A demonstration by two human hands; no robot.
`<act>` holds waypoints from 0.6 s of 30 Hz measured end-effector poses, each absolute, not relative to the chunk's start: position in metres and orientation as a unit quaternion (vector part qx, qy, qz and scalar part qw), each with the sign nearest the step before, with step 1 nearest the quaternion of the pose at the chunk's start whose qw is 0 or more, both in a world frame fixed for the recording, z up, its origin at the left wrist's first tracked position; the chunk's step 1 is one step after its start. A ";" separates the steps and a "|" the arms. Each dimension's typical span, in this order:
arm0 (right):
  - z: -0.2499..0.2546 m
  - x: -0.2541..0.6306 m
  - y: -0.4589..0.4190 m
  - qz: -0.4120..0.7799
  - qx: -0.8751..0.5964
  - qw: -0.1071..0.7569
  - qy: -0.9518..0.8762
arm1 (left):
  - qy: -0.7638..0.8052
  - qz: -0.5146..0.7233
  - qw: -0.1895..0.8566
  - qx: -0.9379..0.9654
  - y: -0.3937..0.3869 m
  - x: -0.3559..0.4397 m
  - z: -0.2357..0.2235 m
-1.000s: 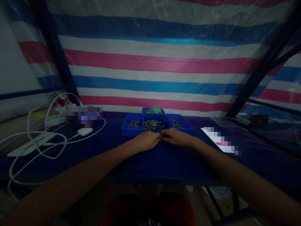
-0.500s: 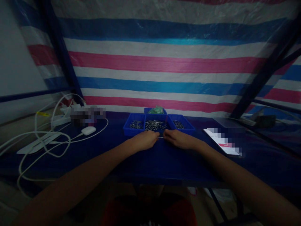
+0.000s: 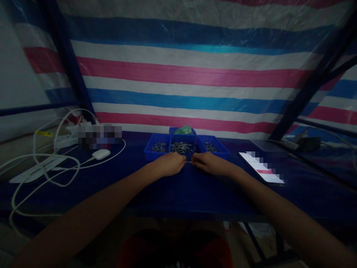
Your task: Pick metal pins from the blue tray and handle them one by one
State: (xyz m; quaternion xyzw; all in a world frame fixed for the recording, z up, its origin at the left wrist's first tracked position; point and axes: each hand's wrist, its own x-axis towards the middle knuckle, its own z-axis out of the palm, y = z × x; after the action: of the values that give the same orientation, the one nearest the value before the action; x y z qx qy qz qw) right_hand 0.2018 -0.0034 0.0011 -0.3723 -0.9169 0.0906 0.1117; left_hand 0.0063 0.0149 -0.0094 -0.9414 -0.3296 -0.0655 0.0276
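Looping white cable point(image 3: 39, 215): draped across the left end of the long dark-blue table point(image 3: 192, 197), near a rounded white adapter point(image 3: 101, 154).
Left rectangular blue plastic tray point(image 3: 148, 153): set toward the table's far edge, with small silvery metal pieces point(image 3: 158, 147) held inside.
Left hand point(image 3: 169, 163): fingers pinched on one end of a slender silvery metal rod point(image 3: 189, 162).
Middle blue plastic tray point(image 3: 184, 138): more pieces heaped within.
Rod: held between both hands, just in front of the middle tray.
Right hand point(image 3: 208, 163): fingertips closed around the rod's other end.
Right blue plastic tray point(image 3: 222, 150): partly hidden by that hand.
Flat, bright-screened device point(image 3: 258, 167): laid slantwise toward the table's right end.
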 end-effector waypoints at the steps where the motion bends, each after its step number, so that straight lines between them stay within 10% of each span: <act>1: 0.002 0.202 -0.004 0.086 -0.374 0.110 -0.917 | -0.328 -0.071 0.029 -0.942 0.015 0.006 -0.009; 18: 0.001 0.201 -0.005 0.072 -0.382 0.109 -0.915 | -0.315 -0.123 0.032 -0.940 0.008 0.009 -0.001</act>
State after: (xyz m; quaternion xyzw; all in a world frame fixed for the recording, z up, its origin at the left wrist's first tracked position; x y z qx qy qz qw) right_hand 0.2015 -0.0047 0.0006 -0.3821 -0.9148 0.0723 0.1089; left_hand 0.0091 0.0084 -0.0013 -0.9405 -0.3152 -0.1230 0.0319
